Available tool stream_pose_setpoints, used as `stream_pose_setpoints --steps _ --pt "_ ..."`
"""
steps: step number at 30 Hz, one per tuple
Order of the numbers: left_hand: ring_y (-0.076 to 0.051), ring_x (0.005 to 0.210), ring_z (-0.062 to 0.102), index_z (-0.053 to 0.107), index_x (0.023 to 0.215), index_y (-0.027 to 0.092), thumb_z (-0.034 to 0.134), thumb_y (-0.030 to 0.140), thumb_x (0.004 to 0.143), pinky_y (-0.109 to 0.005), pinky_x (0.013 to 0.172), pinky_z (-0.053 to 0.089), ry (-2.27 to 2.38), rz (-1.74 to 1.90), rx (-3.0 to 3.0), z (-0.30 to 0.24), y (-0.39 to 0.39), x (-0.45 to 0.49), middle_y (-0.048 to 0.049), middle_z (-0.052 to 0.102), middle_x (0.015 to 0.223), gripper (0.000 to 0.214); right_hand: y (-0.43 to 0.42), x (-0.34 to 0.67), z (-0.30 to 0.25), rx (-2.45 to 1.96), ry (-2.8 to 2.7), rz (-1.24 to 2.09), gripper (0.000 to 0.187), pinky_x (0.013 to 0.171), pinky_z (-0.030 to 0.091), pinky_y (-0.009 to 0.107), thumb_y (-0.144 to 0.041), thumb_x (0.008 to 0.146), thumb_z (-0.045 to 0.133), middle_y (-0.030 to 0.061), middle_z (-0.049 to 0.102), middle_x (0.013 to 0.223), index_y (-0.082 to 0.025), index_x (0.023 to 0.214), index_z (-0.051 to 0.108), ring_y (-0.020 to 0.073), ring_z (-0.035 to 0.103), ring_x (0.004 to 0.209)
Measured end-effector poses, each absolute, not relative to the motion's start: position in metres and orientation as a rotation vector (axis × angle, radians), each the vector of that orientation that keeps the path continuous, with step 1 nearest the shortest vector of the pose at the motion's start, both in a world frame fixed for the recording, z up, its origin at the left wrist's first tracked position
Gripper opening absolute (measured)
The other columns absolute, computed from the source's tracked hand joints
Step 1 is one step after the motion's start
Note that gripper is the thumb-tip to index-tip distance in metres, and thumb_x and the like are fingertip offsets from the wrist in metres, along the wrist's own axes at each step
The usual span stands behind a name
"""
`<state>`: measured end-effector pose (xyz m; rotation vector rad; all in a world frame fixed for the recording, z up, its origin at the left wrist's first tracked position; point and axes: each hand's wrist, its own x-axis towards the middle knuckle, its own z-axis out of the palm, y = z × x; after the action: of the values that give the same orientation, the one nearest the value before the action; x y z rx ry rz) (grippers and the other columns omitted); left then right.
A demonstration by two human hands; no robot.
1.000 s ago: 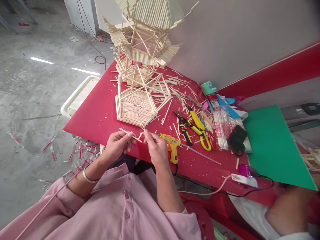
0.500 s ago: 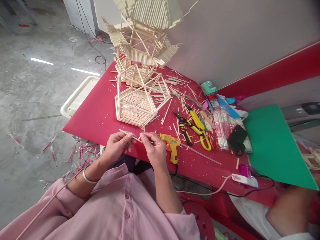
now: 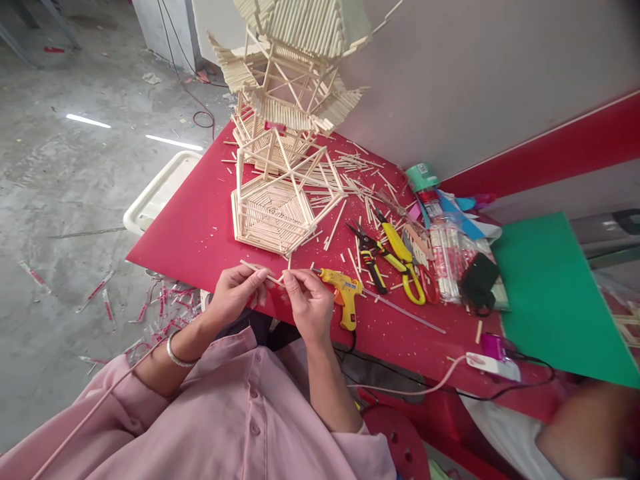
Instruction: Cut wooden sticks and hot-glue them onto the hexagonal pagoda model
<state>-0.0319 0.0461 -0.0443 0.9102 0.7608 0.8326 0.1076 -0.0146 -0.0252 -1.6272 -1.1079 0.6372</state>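
My left hand [image 3: 235,293] pinches a thin wooden stick [image 3: 261,271] at the front edge of the red table [image 3: 200,227]. My right hand [image 3: 307,303] is closed on the same stick's right end, fingertips close to the left hand's. A hexagonal stick frame [image 3: 277,207] lies just beyond my hands. Behind it rises a tall stick tower [image 3: 290,73]. A yellow glue gun [image 3: 343,290] lies right beside my right hand.
Yellow-handled cutters [image 3: 400,257] and black pliers [image 3: 367,250] lie right of the glue gun, with stick packets [image 3: 447,257] and loose sticks. A green sheet [image 3: 555,293] covers the right end. A white tray [image 3: 155,190] sits left of the table. Another person's arm [image 3: 580,440] shows at lower right.
My right hand has slid a little left along the stick, closer to the left hand. The view has shifted slightly.
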Motion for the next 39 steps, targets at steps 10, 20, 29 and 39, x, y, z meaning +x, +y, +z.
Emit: stream_pose_setpoints --steps 10,20,29,39 --pt "-0.009 0.039 0.05 0.073 0.073 0.012 0.073 0.051 0.081 -0.022 0.04 0.034 0.744 0.839 0.912 -0.0444 0.0463 -0.0314 -0.0031 0.062 0.049 0.041 -0.0169 0.1056 -0.0245 -1.632 -1.109 0.638 0.022 0.069 0.056 0.027 -0.041 0.093 0.062 0.0044 0.069 0.088 -0.022 0.092 0.074 0.0163 0.065 0.078" --pt "-0.009 0.041 0.05 0.074 0.079 0.01 0.071 0.049 0.084 -0.021 0.041 0.034 0.723 0.84 0.921 -0.047 0.0462 -0.0328 -0.0029 0.062 0.051 0.039 -0.0163 0.1057 -0.0261 -1.571 -1.136 0.591 0.016 0.072 0.054 0.026 -0.033 0.093 0.063 0.0029 0.069 0.086 -0.022 0.091 0.074 0.0148 0.065 0.081" --pt "-0.009 0.04 0.051 0.074 0.076 0.011 0.071 0.048 0.084 -0.021 0.041 0.033 0.712 0.854 0.929 -0.0481 0.0461 -0.0326 -0.0031 0.063 0.052 0.038 -0.0178 0.1061 -0.027 -1.58 -1.107 0.633 0.02 0.068 0.056 0.027 -0.037 0.094 0.061 0.0031 0.067 0.087 -0.022 0.091 0.073 0.015 0.064 0.077" --pt "-0.009 0.039 0.05 0.073 0.074 0.01 0.073 0.048 0.082 -0.021 0.039 0.033 0.706 0.858 0.909 -0.044 0.0471 -0.0315 -0.0026 0.062 0.05 0.039 -0.0181 0.1066 -0.0293 -1.563 -1.079 0.655 0.022 0.068 0.055 0.028 -0.039 0.095 0.06 0.0034 0.066 0.086 -0.021 0.09 0.072 0.0154 0.064 0.076"
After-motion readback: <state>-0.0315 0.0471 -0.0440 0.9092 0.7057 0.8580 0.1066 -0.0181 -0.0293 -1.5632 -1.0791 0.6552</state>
